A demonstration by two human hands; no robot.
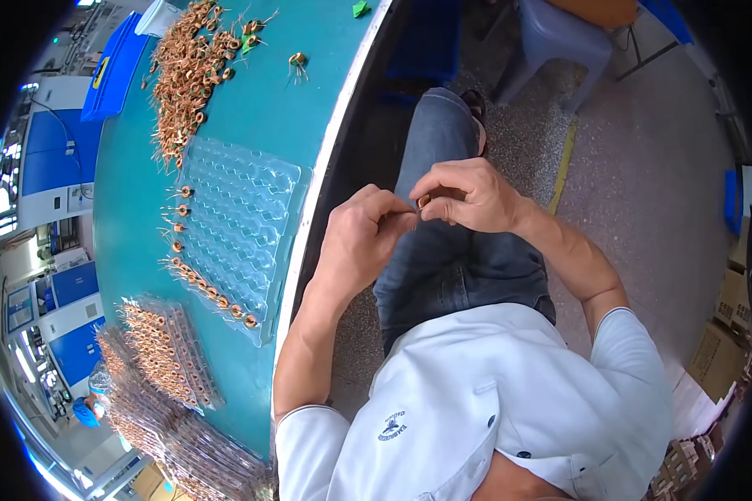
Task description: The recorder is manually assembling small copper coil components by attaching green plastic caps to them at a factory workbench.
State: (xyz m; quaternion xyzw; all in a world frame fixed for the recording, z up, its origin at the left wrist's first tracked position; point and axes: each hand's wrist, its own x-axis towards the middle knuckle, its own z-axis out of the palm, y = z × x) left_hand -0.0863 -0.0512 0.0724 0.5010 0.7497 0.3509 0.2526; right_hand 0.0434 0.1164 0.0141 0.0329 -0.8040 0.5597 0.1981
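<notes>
Above my lap, close to the table edge, my right hand (472,196) pinches a small ring-shaped copper coil (424,201) between thumb and fingertips. My left hand (363,235) meets it from the other side, its thumb and forefinger pressed together at the coil's thin wire ends. Fingers partly cover the coil. To the left, a clear plastic tray (234,209) with rows of pockets lies on the green tabletop (134,225). Several copper coils (213,292) sit along its left and near sides, wire legs sticking outward.
A heap of loose coils (188,92) covers the far left of the table, beside a blue bin (115,71). One coil (297,60) lies apart. Stacked trays full of coils (171,409) stand near left. A grey stool (564,42) and cardboard boxes (714,359) are to the right.
</notes>
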